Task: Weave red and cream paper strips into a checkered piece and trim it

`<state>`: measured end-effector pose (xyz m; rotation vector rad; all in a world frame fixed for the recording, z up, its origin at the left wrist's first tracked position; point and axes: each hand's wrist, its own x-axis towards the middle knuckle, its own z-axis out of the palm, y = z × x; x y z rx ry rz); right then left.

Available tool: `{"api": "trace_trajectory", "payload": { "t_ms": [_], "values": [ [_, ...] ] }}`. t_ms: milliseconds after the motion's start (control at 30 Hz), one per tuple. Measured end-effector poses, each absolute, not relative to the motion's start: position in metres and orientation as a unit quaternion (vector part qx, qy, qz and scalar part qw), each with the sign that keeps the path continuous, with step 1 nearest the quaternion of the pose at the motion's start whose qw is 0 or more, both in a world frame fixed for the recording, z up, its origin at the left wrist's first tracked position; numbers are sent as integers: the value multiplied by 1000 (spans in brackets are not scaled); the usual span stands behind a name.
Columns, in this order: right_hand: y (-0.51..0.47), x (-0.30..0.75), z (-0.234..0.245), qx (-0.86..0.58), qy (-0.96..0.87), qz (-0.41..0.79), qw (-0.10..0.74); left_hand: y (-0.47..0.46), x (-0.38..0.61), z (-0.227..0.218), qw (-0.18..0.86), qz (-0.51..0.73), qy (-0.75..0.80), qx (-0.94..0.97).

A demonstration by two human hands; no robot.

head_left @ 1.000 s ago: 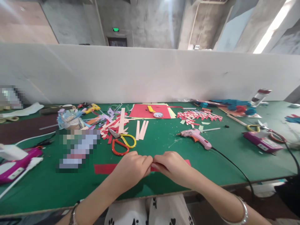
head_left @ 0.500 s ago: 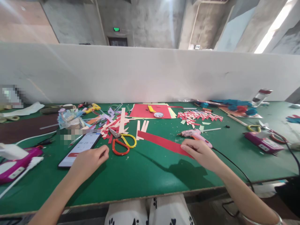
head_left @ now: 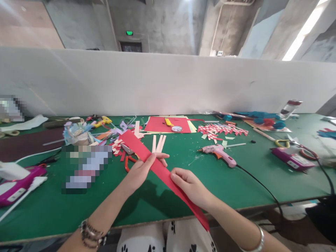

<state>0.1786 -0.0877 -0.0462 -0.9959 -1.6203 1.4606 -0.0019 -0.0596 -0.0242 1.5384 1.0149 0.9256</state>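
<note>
A long red paper strip (head_left: 135,144) slants across the front of the table, its lower end hanging past the table edge over my lap. My left hand (head_left: 140,171) holds the strip around its middle, thumb on top and fingers beneath. Lower down the strip, my right hand (head_left: 190,183) pinches its edge between thumb and bent fingers. Behind my left hand lie scissors (head_left: 127,163) with a red handle, partly covered by the strip and the hand. Several narrow pale paper strips (head_left: 159,142) lie just beyond my left fingers.
A pink glue gun (head_left: 220,154) with a cord lies to the right. Red-and-white checkered paper pieces (head_left: 223,129) sit behind it. Red sheets (head_left: 157,125) bear a yellow cutter (head_left: 168,122). Paper scraps and a blurred-out phone lie left; power strips (head_left: 292,159) stand at the sides.
My left hand has moved right from beside the phone and taken hold of the red strip. My right hand has come left and lower, bringing the strip nearer to me.
</note>
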Motion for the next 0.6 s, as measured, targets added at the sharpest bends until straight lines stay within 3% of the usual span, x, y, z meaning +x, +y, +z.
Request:
{"api": "trace_trajectory", "payload": {
  "t_ms": [167, 300, 400, 500, 600],
  "values": [
    [-88, 192, -48, -395, -649, 560, 330, -40, -18, -15, 486, 489, 447, 570],
    [-102, 199, -52, -354, -653, 612, 270, -17, -35, -5, 460, 597, 435, 493],
    [-110, 204, -46, -301, -720, 586, 217, -6, -41, 5, 447, 631, 443, 454],
    [-108, 212, -31, -280, -785, 504, 228, -8, -36, 9, 433, 555, 482, 521],
    [-91, 213, -17, -339, -733, 465, 364, -26, -17, 6, 429, 356, 508, 656]
  ]
}}
